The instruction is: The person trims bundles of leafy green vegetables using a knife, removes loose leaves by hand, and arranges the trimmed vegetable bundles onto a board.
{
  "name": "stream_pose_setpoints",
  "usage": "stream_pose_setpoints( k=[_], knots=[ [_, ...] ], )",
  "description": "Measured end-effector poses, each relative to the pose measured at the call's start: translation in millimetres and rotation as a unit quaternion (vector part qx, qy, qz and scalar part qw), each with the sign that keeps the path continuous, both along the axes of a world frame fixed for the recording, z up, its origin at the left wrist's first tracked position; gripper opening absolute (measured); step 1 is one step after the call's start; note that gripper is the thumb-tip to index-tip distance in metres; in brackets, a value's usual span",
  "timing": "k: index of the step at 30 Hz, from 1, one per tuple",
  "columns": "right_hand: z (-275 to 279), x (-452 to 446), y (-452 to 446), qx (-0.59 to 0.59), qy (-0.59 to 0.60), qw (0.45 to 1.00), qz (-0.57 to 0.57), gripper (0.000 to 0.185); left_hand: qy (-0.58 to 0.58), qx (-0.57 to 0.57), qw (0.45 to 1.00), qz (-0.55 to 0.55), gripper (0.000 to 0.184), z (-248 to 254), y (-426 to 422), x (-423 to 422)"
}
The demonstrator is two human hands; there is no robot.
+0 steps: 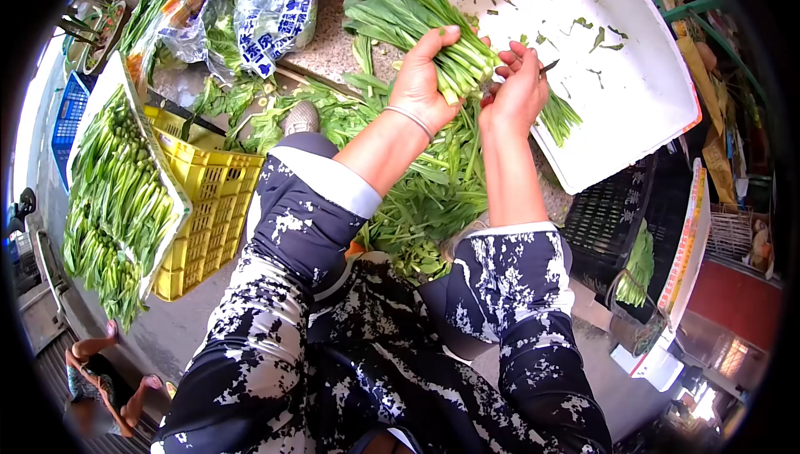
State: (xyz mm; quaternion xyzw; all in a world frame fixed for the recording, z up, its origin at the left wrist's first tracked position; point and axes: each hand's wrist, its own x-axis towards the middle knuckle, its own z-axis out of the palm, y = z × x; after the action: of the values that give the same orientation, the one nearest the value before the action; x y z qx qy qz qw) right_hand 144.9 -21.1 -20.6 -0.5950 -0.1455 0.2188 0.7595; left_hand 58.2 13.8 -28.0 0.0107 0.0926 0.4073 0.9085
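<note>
My left hand (422, 85) is wrapped around a bunch of leafy greens (417, 16), its pale cut stems pointing right and its leaves spreading up and away. Close beside the stem ends, my right hand (514, 91) is closed on a small knife, whose dark pointed blade (548, 67) sticks out past the fingers. More thin green stalks (560, 118) show just beyond the right wrist; whether that hand holds them I cannot tell. Beneath both hands, loose leaves and trimmings (437, 195) lie heaped on the ground between my knees.
A white foam box (650, 87) with leaf scraps stands at the right. Left, a white tray of bundled greens (117, 195) leans on a yellow crate (208, 212). Printed plastic bags (275, 12) lie at the back, a black crate (608, 204) at right. Another person (104, 383) sits lower left.
</note>
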Motion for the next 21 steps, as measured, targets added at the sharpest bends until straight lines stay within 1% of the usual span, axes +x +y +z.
stream_pose_setpoints(
  k=[1,3,4,5,7,9,10,11,12,13,14,15,17,18,19,20,21],
  knots=[
    [2,-3,-3,0.001,-0.002,1.0,0.002,0.032,-0.002,0.001,1.0,0.002,0.025,0,3,-1],
    [5,-15,-14,-0.006,0.083,0.995,0.045,0.039,0.039,0.025,0.998,0.037,0.026,-2,8,-4],
    [9,-23,-19,-0.019,0.113,0.99,0.081,0.046,0.078,0.045,0.995,0.052,0.027,-4,9,-5],
    [12,-33,-21,-0.033,0.146,0.985,0.086,0.048,0.098,0.061,0.991,0.061,0.027,-7,9,-7],
    [11,-41,-23,0.007,0.18,0.972,0.153,0.05,0.174,0.093,0.974,0.108,0.026,-13,10,-1],
    [3,-42,-16,0.141,0.253,0.936,0.201,0.051,0.213,0.169,0.947,0.169,0.023,-11,3,4],
    [5,-41,-17,0.134,0.264,0.936,0.191,0.05,0.231,0.197,0.936,0.179,0.026,-1,-5,4],
    [7,-41,-17,0.121,0.256,0.944,0.169,0.054,0.249,0.225,0.922,0.19,0.03,7,-13,2],
    [12,-40,-18,0.073,0.269,0.951,0.133,0.056,0.295,0.253,0.904,0.179,0.029,7,-17,1],
    [17,-40,-19,0.025,0.283,0.954,0.099,0.058,0.308,0.263,0.895,0.186,0.029,8,-22,2],
    [14,-38,-18,0.048,0.283,0.95,0.124,0.06,0.312,0.258,0.896,0.184,0.029,9,-24,0],
    [24,-39,-21,0.042,0.287,0.949,0.126,0.054,0.316,0.252,0.896,0.183,0.028,12,-26,0],
    [6,-35,-12,0.133,0.272,0.943,0.141,0.039,0.299,0.251,0.903,0.181,0.029,13,-33,0],
    [5,-34,-14,0.135,0.272,0.943,0.137,0.039,0.305,0.251,0.904,0.168,0.03,14,-37,-1],
    [4,-32,-16,0.12,0.276,0.945,0.124,0.031,0.31,0.251,0.904,0.155,0.031,15,-38,0],
    [4,-31,-17,0.106,0.28,0.948,0.111,0.024,0.322,0.281,0.891,0.152,0.033,11,-38,1],
    [5,-29,-18,0.109,0.278,0.948,0.11,0.024,0.316,0.296,0.89,0.145,0.036,12,-41,0]
  ],
)
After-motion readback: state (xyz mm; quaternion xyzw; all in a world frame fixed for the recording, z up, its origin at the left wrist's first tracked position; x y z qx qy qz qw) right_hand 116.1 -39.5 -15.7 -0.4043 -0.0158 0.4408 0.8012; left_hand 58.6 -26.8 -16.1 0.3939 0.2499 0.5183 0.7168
